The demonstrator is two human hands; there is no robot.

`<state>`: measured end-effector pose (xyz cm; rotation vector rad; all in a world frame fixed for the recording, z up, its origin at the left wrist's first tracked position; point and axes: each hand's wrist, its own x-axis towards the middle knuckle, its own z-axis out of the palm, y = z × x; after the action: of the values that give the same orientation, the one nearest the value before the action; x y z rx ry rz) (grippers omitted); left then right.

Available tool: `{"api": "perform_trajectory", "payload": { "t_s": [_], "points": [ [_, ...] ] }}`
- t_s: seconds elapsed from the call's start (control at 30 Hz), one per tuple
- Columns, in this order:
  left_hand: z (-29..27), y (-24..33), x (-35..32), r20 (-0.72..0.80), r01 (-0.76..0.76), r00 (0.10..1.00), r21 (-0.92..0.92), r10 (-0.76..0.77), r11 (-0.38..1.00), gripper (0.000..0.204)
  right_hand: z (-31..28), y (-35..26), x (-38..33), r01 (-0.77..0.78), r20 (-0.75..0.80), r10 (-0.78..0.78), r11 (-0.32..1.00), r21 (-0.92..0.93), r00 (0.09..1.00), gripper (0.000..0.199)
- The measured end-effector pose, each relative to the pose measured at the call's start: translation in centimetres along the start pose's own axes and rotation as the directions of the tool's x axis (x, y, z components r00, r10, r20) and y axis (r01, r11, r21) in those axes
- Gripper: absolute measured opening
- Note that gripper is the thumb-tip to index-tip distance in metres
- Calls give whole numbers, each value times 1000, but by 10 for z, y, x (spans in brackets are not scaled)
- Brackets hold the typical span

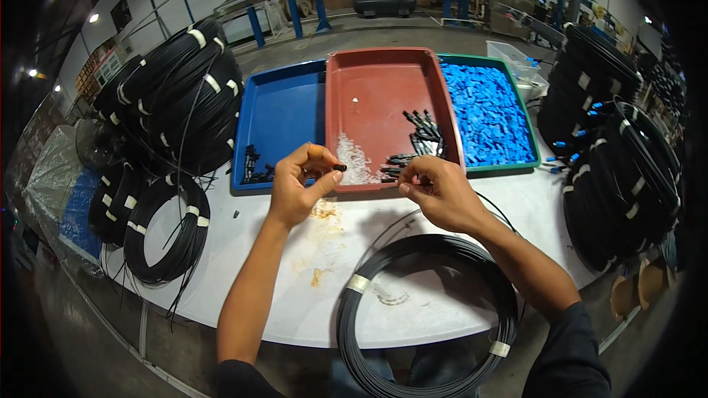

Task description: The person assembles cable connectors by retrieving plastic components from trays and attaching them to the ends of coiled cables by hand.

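My left hand is closed in a pinch around a small black cylindrical piece, held above the front of the red tray. My right hand has thumb and fingers pressed together near that tray's front right corner; what they hold is hidden. A coil of black cable, bound with white tape, overhangs the table's near edge below my hands. A loose strand of it curves up behind my right wrist. Small clear pieces and black connectors lie in the red tray.
A blue tray with a few black parts stands left, a green tray full of blue pieces right. Cable coils pile up at left and right. A small dark bit lies on the white table.
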<state>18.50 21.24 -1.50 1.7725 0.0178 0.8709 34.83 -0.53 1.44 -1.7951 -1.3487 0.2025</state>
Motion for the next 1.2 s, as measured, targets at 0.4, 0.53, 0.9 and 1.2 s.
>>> {"api": "perform_trajectory", "payload": {
  "t_s": [0.4,0.53,0.9,1.2],
  "points": [
    [80,-14,-38,-107,52,994,129,-38,990,16,5,46,-32,50,-184,-32,995,90,982,16],
    [87,-14,-43,-97,-21,994,218,44,976,15,5,55,-34,57,-174,-37,992,108,984,16],
    [103,-11,-49,-70,-188,970,390,232,902,20,4,47,-41,170,-178,-147,978,122,973,10],
    [97,-13,-49,-79,-202,967,341,242,918,17,1,45,-43,190,-163,-167,973,134,972,8]
  ]
}}
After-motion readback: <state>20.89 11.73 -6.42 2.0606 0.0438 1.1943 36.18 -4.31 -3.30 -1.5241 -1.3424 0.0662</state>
